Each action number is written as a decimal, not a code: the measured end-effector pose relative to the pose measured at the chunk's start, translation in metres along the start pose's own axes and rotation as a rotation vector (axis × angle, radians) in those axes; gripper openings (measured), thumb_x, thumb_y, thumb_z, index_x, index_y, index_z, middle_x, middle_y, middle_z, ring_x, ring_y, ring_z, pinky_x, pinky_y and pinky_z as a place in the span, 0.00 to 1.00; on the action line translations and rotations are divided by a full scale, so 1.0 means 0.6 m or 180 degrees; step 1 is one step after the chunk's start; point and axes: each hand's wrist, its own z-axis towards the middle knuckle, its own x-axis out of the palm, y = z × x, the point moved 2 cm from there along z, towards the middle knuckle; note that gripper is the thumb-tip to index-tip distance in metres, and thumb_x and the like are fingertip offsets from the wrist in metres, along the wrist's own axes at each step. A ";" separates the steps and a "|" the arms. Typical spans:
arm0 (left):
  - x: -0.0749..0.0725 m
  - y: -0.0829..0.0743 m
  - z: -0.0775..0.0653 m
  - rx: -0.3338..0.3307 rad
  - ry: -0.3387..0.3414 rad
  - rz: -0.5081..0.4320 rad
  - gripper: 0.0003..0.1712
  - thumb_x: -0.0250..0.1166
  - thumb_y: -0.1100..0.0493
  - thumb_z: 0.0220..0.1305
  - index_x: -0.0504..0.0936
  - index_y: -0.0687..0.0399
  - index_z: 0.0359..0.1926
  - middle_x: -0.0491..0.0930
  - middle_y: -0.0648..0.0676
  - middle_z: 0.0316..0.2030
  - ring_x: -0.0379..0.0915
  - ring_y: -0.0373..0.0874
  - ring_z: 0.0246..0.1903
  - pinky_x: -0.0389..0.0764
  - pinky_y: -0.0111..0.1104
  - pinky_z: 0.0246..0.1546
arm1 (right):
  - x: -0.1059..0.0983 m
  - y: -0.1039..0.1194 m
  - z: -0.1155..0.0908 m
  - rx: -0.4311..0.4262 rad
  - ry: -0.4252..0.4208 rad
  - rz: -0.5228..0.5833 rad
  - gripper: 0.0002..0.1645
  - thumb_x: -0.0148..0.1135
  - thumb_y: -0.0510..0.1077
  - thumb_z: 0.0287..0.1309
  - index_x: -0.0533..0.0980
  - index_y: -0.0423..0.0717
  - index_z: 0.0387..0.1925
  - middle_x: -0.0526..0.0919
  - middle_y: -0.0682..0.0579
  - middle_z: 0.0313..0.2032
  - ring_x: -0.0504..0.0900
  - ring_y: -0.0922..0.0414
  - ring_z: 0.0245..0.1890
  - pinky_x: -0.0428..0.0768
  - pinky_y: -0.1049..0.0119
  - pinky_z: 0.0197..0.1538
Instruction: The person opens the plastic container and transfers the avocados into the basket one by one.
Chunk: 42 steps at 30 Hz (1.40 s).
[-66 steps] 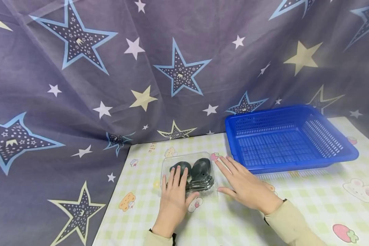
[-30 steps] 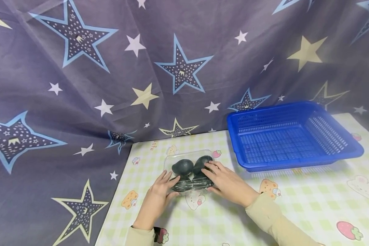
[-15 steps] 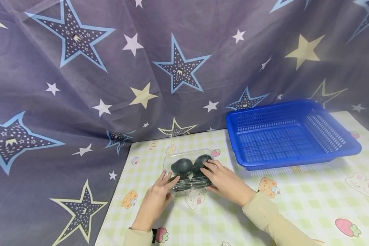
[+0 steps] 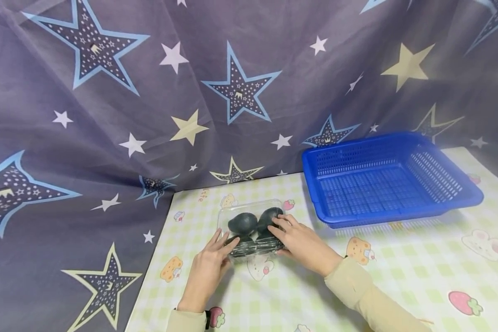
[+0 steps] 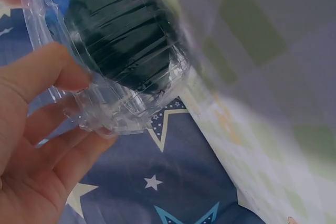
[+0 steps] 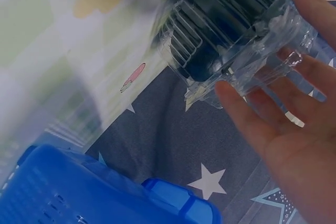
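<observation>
A clear plastic clamshell box (image 4: pixel 255 252) sits on the table in the head view, with several dark green, avocado-like fruits (image 4: pixel 242 224) inside. At its front left corner, my left hand (image 4: pixel 207 269) grips the edge, fingers bent over the top. The right hand (image 4: pixel 305 242) holds the front right side, two fingertips over the right-hand fruit. In the left wrist view, the thumb and fingers (image 5: pixel 79 156) pinch the box's rim (image 5: pixel 115 114). Fingers (image 6: pixel 244 114) of the right hand are at the opposite rim in the right wrist view. Whether the lid is latched I cannot tell.
A blue plastic basket (image 4: pixel 402 216) with slotted walls stands to the right of the box, near the back. The table wears a green checked cloth (image 4: pixel 315 299) with cartoon prints. Behind hangs a dark star-patterned curtain (image 4: pixel 149 92); the table's left edge runs beside the left arm.
The left hand has gone from lying over the box to gripping its front left corner. My right hand has moved in from beside it to the right side. Over the last second both hands barely move.
</observation>
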 end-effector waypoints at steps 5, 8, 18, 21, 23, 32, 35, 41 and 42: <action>-0.002 -0.005 -0.001 0.0014 -0.0014 0.0055 0.34 0.75 0.71 0.51 0.82 0.45 0.60 0.79 0.58 0.60 0.71 0.58 0.63 0.87 0.42 0.40 | 0.002 -0.003 -0.003 0.0041 0.0006 0.0072 0.39 0.74 0.53 0.53 0.73 0.43 0.65 0.71 0.42 0.67 0.67 0.44 0.68 0.79 0.48 0.62; -0.002 -0.007 -0.001 0.0028 -0.0026 0.0048 0.34 0.75 0.72 0.50 0.82 0.46 0.60 0.79 0.59 0.60 0.71 0.59 0.63 0.87 0.44 0.43 | 0.001 -0.003 -0.002 0.0031 -0.0017 0.0077 0.39 0.74 0.53 0.53 0.74 0.43 0.64 0.72 0.41 0.66 0.67 0.44 0.68 0.80 0.48 0.60; 0.004 -0.012 -0.002 -0.0102 0.0039 0.0142 0.34 0.73 0.72 0.52 0.81 0.46 0.61 0.78 0.61 0.60 0.69 0.59 0.65 0.88 0.41 0.34 | 0.002 -0.002 0.000 0.0042 -0.0033 0.0045 0.38 0.73 0.54 0.52 0.75 0.43 0.63 0.73 0.42 0.65 0.69 0.44 0.67 0.82 0.49 0.57; 0.004 -0.013 -0.001 -0.0086 0.0007 0.0139 0.35 0.72 0.73 0.52 0.81 0.46 0.60 0.79 0.62 0.59 0.69 0.58 0.65 0.86 0.37 0.27 | 0.001 -0.002 0.000 0.0053 -0.0027 0.0057 0.38 0.74 0.54 0.52 0.75 0.43 0.63 0.73 0.42 0.65 0.68 0.44 0.67 0.82 0.48 0.58; 0.004 -0.013 -0.001 -0.0073 0.0002 0.0138 0.34 0.73 0.73 0.51 0.82 0.47 0.60 0.79 0.62 0.59 0.69 0.59 0.65 0.86 0.37 0.27 | 0.000 -0.002 -0.001 0.0058 -0.0029 0.0065 0.38 0.74 0.54 0.52 0.75 0.43 0.63 0.73 0.42 0.65 0.68 0.44 0.67 0.81 0.48 0.58; 0.004 -0.013 0.000 -0.0092 -0.0014 0.0164 0.35 0.73 0.73 0.49 0.82 0.46 0.59 0.80 0.61 0.58 0.71 0.58 0.64 0.87 0.44 0.35 | -0.001 0.000 0.001 0.0058 -0.0002 0.0009 0.40 0.74 0.55 0.51 0.75 0.43 0.63 0.73 0.43 0.65 0.68 0.45 0.67 0.82 0.48 0.57; 0.004 -0.014 0.000 -0.0091 -0.0024 0.0175 0.35 0.73 0.73 0.49 0.83 0.46 0.59 0.80 0.60 0.57 0.71 0.57 0.64 0.87 0.44 0.34 | -0.001 0.001 0.000 0.0091 0.0024 0.0047 0.40 0.73 0.55 0.51 0.74 0.43 0.64 0.73 0.43 0.66 0.68 0.44 0.68 0.82 0.47 0.57; 0.002 -0.014 0.004 -0.0060 0.0004 0.0157 0.34 0.73 0.73 0.49 0.83 0.47 0.59 0.80 0.61 0.57 0.71 0.58 0.63 0.87 0.44 0.35 | -0.001 0.000 -0.002 0.0123 0.0005 0.0089 0.39 0.74 0.54 0.51 0.75 0.44 0.63 0.73 0.43 0.66 0.67 0.44 0.68 0.81 0.46 0.57; 0.001 -0.014 0.004 -0.0054 0.0021 0.0143 0.34 0.73 0.73 0.49 0.83 0.47 0.59 0.80 0.61 0.57 0.71 0.59 0.63 0.87 0.45 0.36 | -0.001 0.000 -0.002 0.0128 0.0009 0.0080 0.40 0.74 0.54 0.51 0.75 0.44 0.63 0.73 0.43 0.66 0.67 0.44 0.68 0.82 0.46 0.57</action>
